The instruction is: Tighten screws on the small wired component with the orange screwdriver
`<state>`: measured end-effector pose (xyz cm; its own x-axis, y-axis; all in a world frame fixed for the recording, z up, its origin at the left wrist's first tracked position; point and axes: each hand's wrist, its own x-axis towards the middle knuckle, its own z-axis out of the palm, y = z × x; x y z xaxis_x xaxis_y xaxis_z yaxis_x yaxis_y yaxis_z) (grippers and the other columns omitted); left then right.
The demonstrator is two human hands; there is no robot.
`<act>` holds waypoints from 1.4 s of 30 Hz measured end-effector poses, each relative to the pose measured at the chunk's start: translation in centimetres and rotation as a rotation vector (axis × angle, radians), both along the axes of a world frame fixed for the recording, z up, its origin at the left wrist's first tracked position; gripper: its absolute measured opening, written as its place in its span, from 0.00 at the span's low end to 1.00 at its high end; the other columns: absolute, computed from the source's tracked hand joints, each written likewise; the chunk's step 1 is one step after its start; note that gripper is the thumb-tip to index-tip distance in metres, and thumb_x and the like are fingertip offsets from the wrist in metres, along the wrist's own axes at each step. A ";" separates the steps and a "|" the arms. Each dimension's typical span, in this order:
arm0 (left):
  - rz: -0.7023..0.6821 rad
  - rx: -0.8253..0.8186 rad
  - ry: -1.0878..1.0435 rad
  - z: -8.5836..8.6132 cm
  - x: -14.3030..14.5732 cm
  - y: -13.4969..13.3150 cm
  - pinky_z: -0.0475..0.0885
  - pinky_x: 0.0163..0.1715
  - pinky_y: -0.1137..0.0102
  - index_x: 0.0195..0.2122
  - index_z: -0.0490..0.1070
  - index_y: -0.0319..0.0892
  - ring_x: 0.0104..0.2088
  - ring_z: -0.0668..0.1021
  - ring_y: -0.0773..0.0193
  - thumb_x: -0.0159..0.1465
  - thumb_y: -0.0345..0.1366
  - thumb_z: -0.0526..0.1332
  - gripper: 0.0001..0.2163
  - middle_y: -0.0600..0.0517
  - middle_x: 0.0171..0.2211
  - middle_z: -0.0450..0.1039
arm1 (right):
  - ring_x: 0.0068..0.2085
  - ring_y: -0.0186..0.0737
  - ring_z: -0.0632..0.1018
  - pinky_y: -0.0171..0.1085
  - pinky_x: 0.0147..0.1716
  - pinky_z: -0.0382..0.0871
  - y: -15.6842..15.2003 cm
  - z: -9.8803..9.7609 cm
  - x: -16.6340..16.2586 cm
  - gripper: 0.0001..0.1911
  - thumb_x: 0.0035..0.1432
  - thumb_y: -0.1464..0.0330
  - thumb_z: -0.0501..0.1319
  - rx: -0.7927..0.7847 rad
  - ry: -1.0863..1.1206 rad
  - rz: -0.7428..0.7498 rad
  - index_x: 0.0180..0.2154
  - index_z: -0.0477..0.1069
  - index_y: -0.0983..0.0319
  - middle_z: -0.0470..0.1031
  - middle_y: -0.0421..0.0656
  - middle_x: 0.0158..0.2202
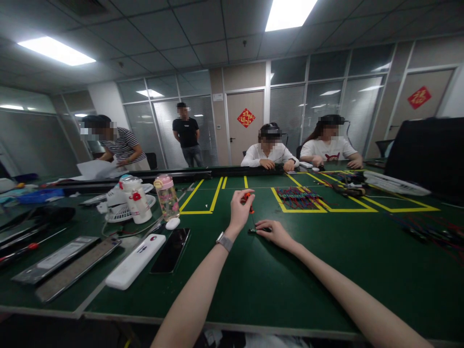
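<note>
My left hand (239,209) is raised a little above the green table (290,280), fingers curled round a small red and black part (248,198). A watch sits on that wrist. My right hand (275,233) rests low on the table, fingertips pressed on a small black part (253,230) just to its left. The two hands are close together near the table's middle. A pile of red and dark wires (297,197) lies in a yellow-taped box beyond my right hand.
Left of my arms lie a black phone (171,250), a white power bank (135,261), two bottles (166,195), a white fan and flat metal parts. More wires lie far right. Across the table two people sit; two others stand at the back left.
</note>
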<state>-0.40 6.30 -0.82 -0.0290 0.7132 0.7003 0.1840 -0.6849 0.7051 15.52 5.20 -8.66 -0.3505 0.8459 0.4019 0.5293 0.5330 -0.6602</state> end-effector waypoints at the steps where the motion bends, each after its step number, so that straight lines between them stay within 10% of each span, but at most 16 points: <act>1: 0.002 -0.002 -0.002 0.0 -0.1 0.0 0.70 0.40 0.71 0.42 0.76 0.45 0.40 0.75 0.64 0.62 0.38 0.58 0.10 0.48 0.41 0.71 | 0.47 0.47 0.77 0.44 0.50 0.68 0.0 0.0 0.0 0.11 0.53 0.64 0.62 0.000 0.001 -0.002 0.36 0.80 0.60 0.79 0.48 0.43; 20: -0.197 -0.118 -0.085 0.2 0.3 0.1 0.70 0.42 0.69 0.51 0.70 0.44 0.41 0.77 0.64 0.66 0.34 0.52 0.15 0.47 0.44 0.74 | 0.47 0.47 0.77 0.45 0.50 0.68 -0.2 0.3 0.1 0.12 0.53 0.65 0.62 -0.007 -0.019 -0.003 0.37 0.80 0.62 0.78 0.49 0.44; 42: -0.016 0.004 0.031 0.0 0.4 -0.5 0.70 0.41 0.71 0.46 0.74 0.44 0.39 0.75 0.65 0.64 0.38 0.55 0.12 0.48 0.41 0.71 | 0.47 0.48 0.77 0.44 0.50 0.68 0.1 0.0 0.2 0.11 0.53 0.65 0.62 0.012 -0.011 -0.001 0.37 0.80 0.61 0.79 0.49 0.43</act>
<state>-0.03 5.84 -0.79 0.0040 0.7108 0.7034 0.1951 -0.6904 0.6966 15.69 5.30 -8.69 -0.3537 0.8417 0.4080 0.5369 0.5399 -0.6482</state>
